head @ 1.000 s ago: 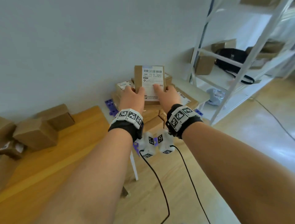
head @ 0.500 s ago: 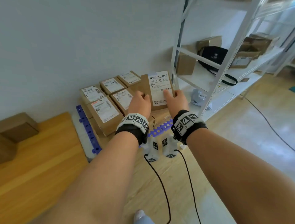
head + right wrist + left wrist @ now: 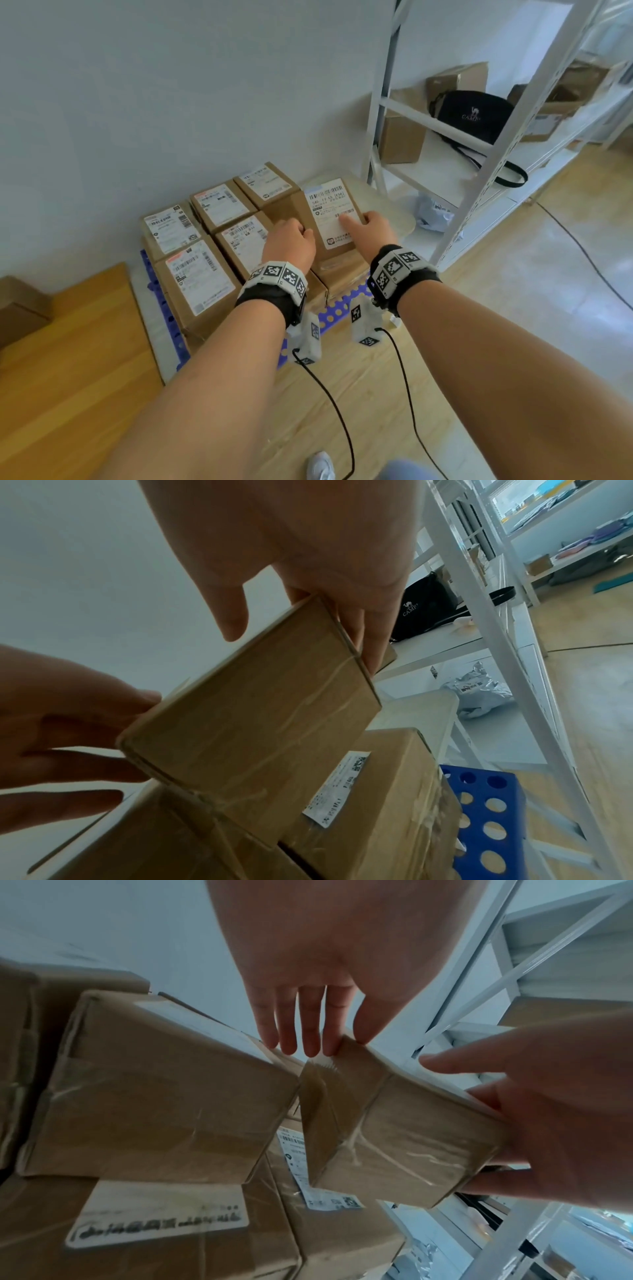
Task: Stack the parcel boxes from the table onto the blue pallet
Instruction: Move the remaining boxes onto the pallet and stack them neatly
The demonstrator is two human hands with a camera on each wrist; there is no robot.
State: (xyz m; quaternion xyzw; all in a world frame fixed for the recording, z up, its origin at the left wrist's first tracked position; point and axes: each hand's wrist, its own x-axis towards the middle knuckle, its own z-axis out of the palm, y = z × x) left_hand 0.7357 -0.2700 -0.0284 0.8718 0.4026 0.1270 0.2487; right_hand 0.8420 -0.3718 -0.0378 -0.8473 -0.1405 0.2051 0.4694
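Over the blue perforated plastic pallet [image 3: 337,313] by the wall, you hold a brown cardboard parcel box with a white shipping label [image 3: 330,219] between both hands. Your left hand [image 3: 289,241] clasps its left side and your right hand [image 3: 371,231] its right, thumb on the label. It hangs tilted above the labelled cardboard boxes already stacked there [image 3: 197,274].

Black fabric bag [image 3: 474,114] on white metal shelf, upper right of frame: white camel logo, "CAMEL" partly legible. White shipping label [image 3: 334,212] on brown cardboard parcel at centre: barcode, digits starting "540"; the remaining print is too blurred to read.
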